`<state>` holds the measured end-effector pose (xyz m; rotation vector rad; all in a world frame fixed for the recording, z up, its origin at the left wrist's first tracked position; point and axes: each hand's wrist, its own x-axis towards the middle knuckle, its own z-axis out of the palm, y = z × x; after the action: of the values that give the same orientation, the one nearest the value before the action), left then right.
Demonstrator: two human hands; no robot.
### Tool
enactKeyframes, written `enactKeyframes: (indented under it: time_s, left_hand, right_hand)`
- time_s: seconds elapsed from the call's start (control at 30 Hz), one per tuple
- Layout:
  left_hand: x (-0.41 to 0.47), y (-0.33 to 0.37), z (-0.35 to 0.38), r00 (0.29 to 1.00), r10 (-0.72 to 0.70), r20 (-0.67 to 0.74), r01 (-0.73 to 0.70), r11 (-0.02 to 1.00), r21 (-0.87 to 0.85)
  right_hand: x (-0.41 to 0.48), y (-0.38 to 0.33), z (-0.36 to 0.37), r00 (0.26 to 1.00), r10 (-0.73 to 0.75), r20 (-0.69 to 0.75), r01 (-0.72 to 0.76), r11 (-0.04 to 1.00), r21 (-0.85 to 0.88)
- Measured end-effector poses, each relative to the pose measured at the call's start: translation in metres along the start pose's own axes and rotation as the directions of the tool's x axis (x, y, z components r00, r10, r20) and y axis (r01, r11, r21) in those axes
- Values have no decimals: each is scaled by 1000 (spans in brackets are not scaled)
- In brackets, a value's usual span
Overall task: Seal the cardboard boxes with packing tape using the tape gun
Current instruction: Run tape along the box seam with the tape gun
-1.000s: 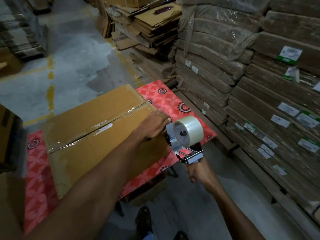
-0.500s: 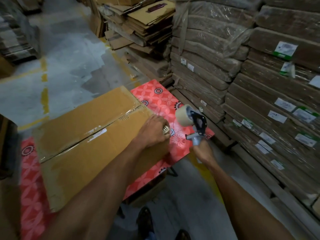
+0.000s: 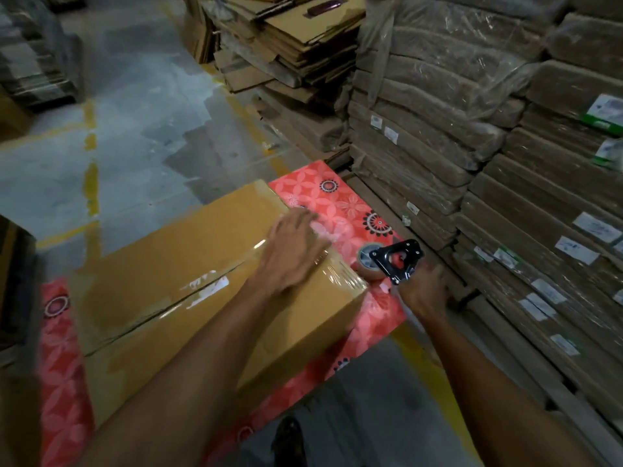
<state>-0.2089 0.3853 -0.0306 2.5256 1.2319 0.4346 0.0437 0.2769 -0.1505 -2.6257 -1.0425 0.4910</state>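
Observation:
A closed brown cardboard box (image 3: 161,264) lies on a table with a red flowered cloth (image 3: 340,207). Clear tape runs along its centre seam and shines over the right-hand edge. My left hand (image 3: 293,251) lies flat on the box top near that edge, fingers spread over the tape. My right hand (image 3: 423,291) grips the handle of the tape gun (image 3: 392,261), whose black frame and tape roll sit low beside the box's right end, just above the cloth.
Tall stacks of wrapped, labelled flat cartons (image 3: 505,197) stand close on the right. A pile of loose flattened cardboard (image 3: 296,52) is behind the table. Grey concrete floor with yellow lines (image 3: 91,170) lies to the left. My shoe (image 3: 290,443) shows under the table edge.
My right hand turned the tape gun over and brought it down to the box's right end. My left hand slid further onto the box top and flattened on the tape.

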Motion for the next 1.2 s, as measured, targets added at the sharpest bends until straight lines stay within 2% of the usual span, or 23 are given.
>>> enactKeyframes:
  time_s: [0.03,0.1,0.17,0.23,0.33,0.37,0.43,0.5,0.63,0.83,1.0,1.1,1.2]
  left_hand:
    - [11,-21,-8,998,-64,-19,64,998,-5]
    - [32,-61,-24,987,-161,-5,161,986,42]
    - [51,-94,-35,975,-216,54,210,973,99]
    - [67,-115,-41,967,-226,115,209,968,139]
    - [91,-134,-45,987,-114,115,97,985,144]
    - [98,-141,-44,990,-89,105,77,991,109]
    - [109,-154,-41,992,-75,103,72,997,33]
    - [111,-153,-41,991,-90,98,91,996,-11]
    - [110,-151,-32,993,-111,30,107,988,110]
    - [117,-153,-31,990,-121,74,101,968,230]
    - [118,-146,-27,952,-269,146,233,947,221]
    - [104,-137,-27,962,-195,190,136,949,283]
    - [71,-120,-21,967,-30,254,-46,957,286]
  right_hand:
    - [-12,-30,-26,991,-90,-104,89,996,-9]
    - [-29,-92,-66,934,-325,-147,343,930,129]
    - [-37,-151,-79,852,-516,-89,521,819,240]
    - [-38,-204,-69,749,-662,-28,650,726,225]
    - [-21,-264,-34,634,-771,61,760,636,131]
    - [-12,-278,-21,617,-781,93,775,624,100]
    - [-1,-297,-6,637,-758,142,753,651,96]
    - [4,-301,7,623,-764,169,763,641,81]
    - [8,-288,24,645,-746,169,755,656,12]
    - [-21,-254,-1,630,-759,162,770,637,-10]
    - [-57,-207,-14,674,-723,153,738,669,-90]
    - [-57,-208,-12,678,-719,153,735,669,-114]
    - [-52,-207,-13,665,-729,162,746,659,-96]
